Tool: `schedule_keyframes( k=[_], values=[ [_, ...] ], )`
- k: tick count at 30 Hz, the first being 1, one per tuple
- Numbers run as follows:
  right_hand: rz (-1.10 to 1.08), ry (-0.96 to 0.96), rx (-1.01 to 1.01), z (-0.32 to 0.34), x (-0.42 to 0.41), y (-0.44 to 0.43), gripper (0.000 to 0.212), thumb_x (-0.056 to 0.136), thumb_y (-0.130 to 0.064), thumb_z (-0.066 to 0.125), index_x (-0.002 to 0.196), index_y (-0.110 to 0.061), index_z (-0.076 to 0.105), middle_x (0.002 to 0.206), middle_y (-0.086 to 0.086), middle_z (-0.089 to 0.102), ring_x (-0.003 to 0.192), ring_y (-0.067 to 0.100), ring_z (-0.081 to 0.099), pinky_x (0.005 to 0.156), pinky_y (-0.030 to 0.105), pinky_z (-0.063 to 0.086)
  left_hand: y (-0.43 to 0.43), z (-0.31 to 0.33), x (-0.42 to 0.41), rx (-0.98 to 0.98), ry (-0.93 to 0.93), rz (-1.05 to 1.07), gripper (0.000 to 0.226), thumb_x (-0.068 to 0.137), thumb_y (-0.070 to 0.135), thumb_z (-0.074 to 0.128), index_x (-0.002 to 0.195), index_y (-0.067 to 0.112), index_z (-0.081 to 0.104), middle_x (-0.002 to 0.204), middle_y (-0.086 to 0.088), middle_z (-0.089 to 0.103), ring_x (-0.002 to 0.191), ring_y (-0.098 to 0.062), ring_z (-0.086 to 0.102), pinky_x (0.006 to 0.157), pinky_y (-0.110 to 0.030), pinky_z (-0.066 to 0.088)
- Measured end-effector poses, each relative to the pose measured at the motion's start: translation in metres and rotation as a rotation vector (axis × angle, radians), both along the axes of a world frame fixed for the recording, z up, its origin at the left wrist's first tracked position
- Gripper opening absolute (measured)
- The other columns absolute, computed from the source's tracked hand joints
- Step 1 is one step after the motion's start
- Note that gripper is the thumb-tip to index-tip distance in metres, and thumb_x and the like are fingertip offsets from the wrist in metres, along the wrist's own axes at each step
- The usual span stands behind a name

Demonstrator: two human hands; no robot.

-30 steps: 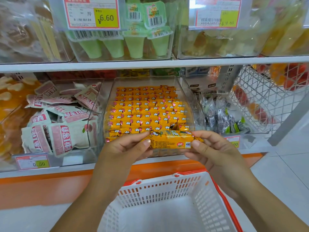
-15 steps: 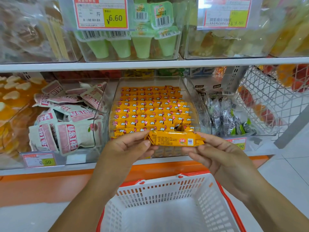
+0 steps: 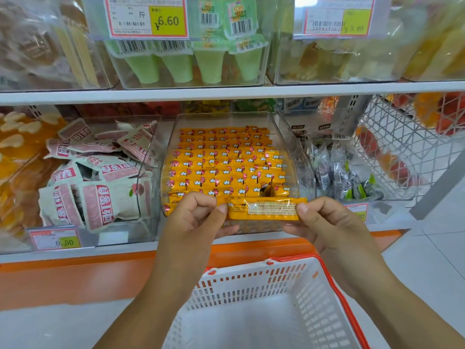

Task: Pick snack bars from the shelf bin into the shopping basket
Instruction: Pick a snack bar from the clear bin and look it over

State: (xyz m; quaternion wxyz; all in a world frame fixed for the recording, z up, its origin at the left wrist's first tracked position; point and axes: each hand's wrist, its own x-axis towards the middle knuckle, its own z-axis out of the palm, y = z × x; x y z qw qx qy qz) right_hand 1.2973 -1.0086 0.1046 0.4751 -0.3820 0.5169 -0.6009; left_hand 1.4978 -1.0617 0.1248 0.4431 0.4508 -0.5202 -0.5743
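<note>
One orange-wrapped snack bar is held level in front of the clear shelf bin, its printed back side facing me. My left hand pinches its left end and my right hand pinches its right end. Behind it the bin holds several rows of the same orange snack bars. Below my hands stands the white shopping basket with an orange rim; the part of its inside that shows holds nothing.
Pink-and-white snack packs fill the bin to the left. Grey wrapped sweets fill the bin to the right, beside a white wire basket. Green jelly cups sit on the shelf above. White floor tiles lie to the right.
The bar has turned in my two hands so its printed back now faces me. Both hands still hold its ends in front of the bin.
</note>
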Motion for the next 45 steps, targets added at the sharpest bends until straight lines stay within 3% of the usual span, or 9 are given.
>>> schedule_keyframes(
  k=[7,13,20,26,31,33,37,41,45],
  values=[
    [-0.057,-0.105,-0.058,0.001,0.004,0.000,0.024,0.059,-0.030,0.080,0.076,-0.022,0.065,0.105,0.010,0.074,0.077,0.040,0.073,0.064,0.027,0.059,-0.002,-0.004,-0.001,-0.056,0.007,0.052,0.018,0.092,0.010,0.061,0.098,0.026,0.068,0.094,0.006,0.076,0.080,-0.017,0.074,0.069,-0.029,0.061],
    [0.007,-0.061,-0.034,0.001,0.007,0.000,0.064,0.047,-0.059,0.090,0.095,-0.021,0.073,0.101,0.014,0.074,0.088,0.034,0.073,0.075,0.029,0.059,-0.004,-0.006,0.003,-0.008,-0.035,-0.013,0.021,0.085,0.018,0.069,0.103,0.028,0.071,0.092,0.010,0.077,0.081,-0.012,0.075,0.072,-0.022,0.060],
    [0.062,-0.206,-0.023,-0.001,0.002,-0.002,0.069,0.048,-0.039,0.096,0.105,-0.010,0.072,0.107,0.022,0.072,0.090,0.035,0.073,0.072,0.027,0.058,-0.010,-0.006,0.009,0.089,0.063,-0.065,0.027,0.072,0.018,0.070,0.098,0.019,0.074,0.093,-0.004,0.077,0.085,-0.022,0.075,0.073,-0.024,0.060],
    [0.079,-0.284,0.011,0.004,0.001,-0.002,0.052,0.063,-0.019,0.070,0.110,0.001,0.065,0.101,0.022,0.073,0.083,0.028,0.074,0.066,0.023,0.059,-0.013,-0.009,0.009,0.139,0.082,-0.100,0.022,0.089,0.007,0.060,0.106,0.013,0.072,0.097,-0.009,0.077,0.091,-0.027,0.074,0.079,-0.031,0.061],
    [0.109,-0.315,0.038,0.008,-0.003,-0.001,0.059,0.063,-0.010,0.070,0.121,-0.002,0.063,0.107,0.022,0.072,0.095,0.030,0.073,0.075,0.025,0.059,-0.016,-0.006,0.017,0.122,0.072,-0.233,0.043,0.071,0.014,0.080,0.112,0.027,0.070,0.094,-0.001,0.077,0.099,-0.021,0.073,0.087,-0.032,0.058],
    [0.098,-0.285,0.019,0.009,-0.002,-0.001,0.055,0.062,-0.009,0.071,0.116,-0.005,0.067,0.104,0.023,0.072,0.092,0.030,0.073,0.074,0.026,0.059,-0.015,-0.006,0.019,0.112,0.095,-0.235,0.043,0.068,0.014,0.076,0.109,0.027,0.071,0.088,-0.002,0.076,0.095,-0.025,0.074,0.083,-0.031,0.059],
    [0.046,-0.210,-0.009,0.008,0.002,-0.003,0.011,0.058,-0.024,0.074,0.069,-0.023,0.076,0.076,0.014,0.072,0.075,0.026,0.074,0.061,0.022,0.058,-0.015,-0.009,0.015,0.041,0.045,-0.130,0.023,0.065,0.025,0.072,0.087,0.023,0.075,0.083,-0.004,0.076,0.083,-0.023,0.075,0.069,-0.027,0.061],
    [0.040,-0.177,0.010,0.003,0.002,-0.004,0.032,0.051,-0.041,0.090,0.070,-0.022,0.072,0.077,0.006,0.071,0.085,0.030,0.074,0.066,0.025,0.059,-0.015,-0.013,0.011,0.008,-0.034,-0.075,0.008,0.067,0.035,0.070,0.066,0.027,0.072,0.072,0.004,0.072,0.079,-0.019,0.075,0.068,-0.020,0.056],
    [-0.006,-0.220,0.050,0.003,0.003,-0.005,0.029,0.060,-0.033,0.082,0.075,-0.014,0.066,0.079,0.011,0.068,0.087,0.033,0.074,0.067,0.027,0.059,-0.014,-0.015,0.003,0.007,-0.118,-0.070,0.014,0.085,0.026,0.067,0.077,0.014,0.065,0.063,0.009,0.068,0.073,-0.018,0.075,0.074,-0.027,0.057]
  ],
)
